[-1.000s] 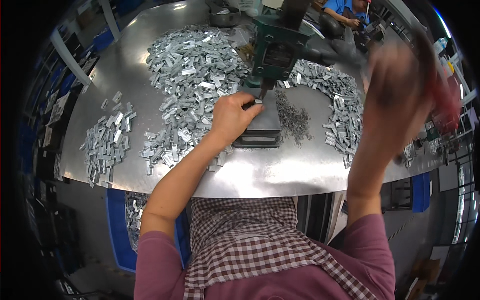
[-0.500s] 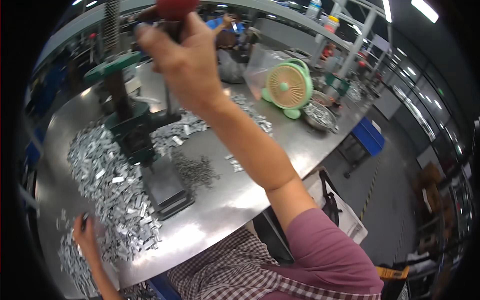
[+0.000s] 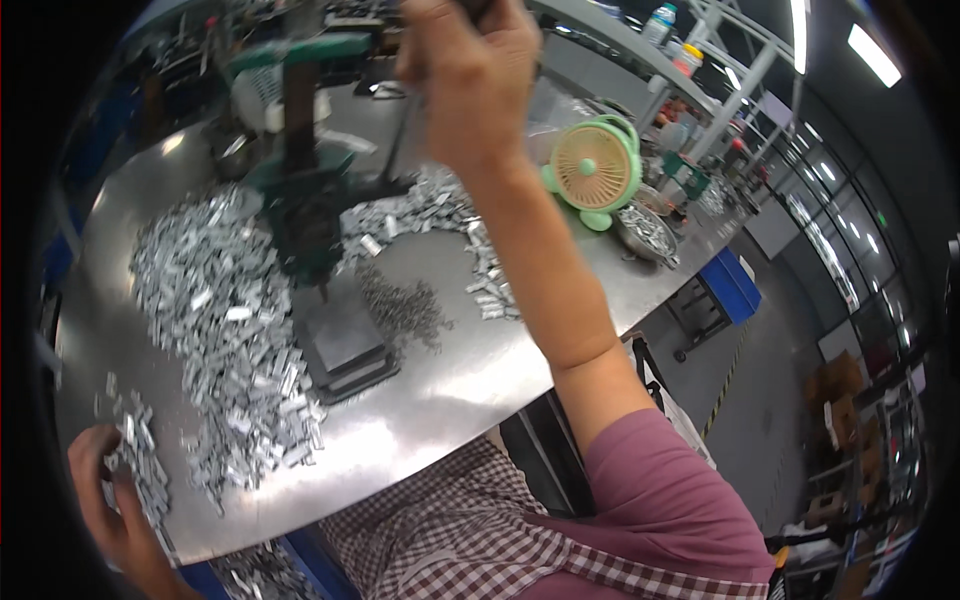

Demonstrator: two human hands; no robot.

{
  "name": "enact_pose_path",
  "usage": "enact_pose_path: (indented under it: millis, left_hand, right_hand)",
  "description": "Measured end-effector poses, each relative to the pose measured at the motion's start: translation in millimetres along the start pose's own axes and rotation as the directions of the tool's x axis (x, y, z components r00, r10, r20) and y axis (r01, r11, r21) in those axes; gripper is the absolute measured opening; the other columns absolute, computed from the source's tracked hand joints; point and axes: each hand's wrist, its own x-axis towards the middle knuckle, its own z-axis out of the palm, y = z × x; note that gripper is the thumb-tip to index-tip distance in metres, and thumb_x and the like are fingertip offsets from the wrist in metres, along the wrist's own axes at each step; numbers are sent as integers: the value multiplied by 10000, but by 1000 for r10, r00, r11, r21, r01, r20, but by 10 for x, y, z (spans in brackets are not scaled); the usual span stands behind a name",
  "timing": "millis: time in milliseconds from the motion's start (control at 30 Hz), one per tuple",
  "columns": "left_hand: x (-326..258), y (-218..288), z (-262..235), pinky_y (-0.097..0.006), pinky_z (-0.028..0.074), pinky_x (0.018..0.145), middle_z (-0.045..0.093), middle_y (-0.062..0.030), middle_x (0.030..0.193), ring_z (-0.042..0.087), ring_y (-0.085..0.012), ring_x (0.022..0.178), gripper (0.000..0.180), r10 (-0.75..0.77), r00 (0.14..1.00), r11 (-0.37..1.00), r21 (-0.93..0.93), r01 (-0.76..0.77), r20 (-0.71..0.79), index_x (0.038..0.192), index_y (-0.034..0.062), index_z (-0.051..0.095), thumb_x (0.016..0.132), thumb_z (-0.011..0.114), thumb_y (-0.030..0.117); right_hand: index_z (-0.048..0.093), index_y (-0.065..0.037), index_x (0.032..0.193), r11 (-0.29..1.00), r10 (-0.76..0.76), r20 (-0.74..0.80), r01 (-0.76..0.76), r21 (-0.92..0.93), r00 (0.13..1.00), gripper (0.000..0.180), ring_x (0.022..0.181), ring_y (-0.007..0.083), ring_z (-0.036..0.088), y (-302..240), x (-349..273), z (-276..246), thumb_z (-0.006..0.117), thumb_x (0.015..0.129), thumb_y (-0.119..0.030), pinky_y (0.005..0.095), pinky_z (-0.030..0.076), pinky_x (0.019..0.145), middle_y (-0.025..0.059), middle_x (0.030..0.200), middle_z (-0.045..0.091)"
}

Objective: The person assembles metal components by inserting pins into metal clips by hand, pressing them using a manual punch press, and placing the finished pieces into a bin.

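High in the view, my right hand (image 3: 475, 85) is closed round the top of the lever (image 3: 403, 135) of a green hand press (image 3: 305, 215); the lever's end runs out of the picture. Under the press's thin punch is a flat dark metal block (image 3: 340, 335) on its base, with no part that I can make out on it. My left hand (image 3: 105, 490) is at the table's left edge, thumb and fingers apart and bent, beside a strip of small grey metal pieces (image 3: 148, 465). Nothing shows between its fingers. A large heap of the same pieces (image 3: 225, 310) spreads left of the press.
Thin small metal bits (image 3: 410, 310) lie right of the press base on the steel table (image 3: 450, 375). More grey pieces curve behind them. A green fan (image 3: 595, 165) and a bowl of parts (image 3: 645, 232) stand at the right. Below the near edge is a blue bin (image 3: 315, 565).
My left hand has shifted left and nearer, away from the big heap, and its fingers have spread. My right hand stays high on the lever. The whole view has turned a little.
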Motion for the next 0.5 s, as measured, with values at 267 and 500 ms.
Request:
enact_pose_path:
  millis: [267,500]
  left_hand:
    - [-258,1324,532,-332,410,781,568,-141,970,520,-239,914,220,432,774,841,-517,-160,463,1041,-32,538,852,530,81]
    - [-410,1603,626,-318,411,742,573,-129,925,517,-224,853,201,469,657,844,-519,-136,590,1008,-26,555,845,543,91]
  right_hand:
    - [525,-23,895,987,85,-29,-80,142,996,116,511,38,412,-324,-14,115,570,851,-120,195,334,440,-26,662,484]
    - [532,-5,915,976,-68,15,64,208,998,113,609,73,411,-374,-58,6,546,826,-75,233,355,554,-17,672,461]
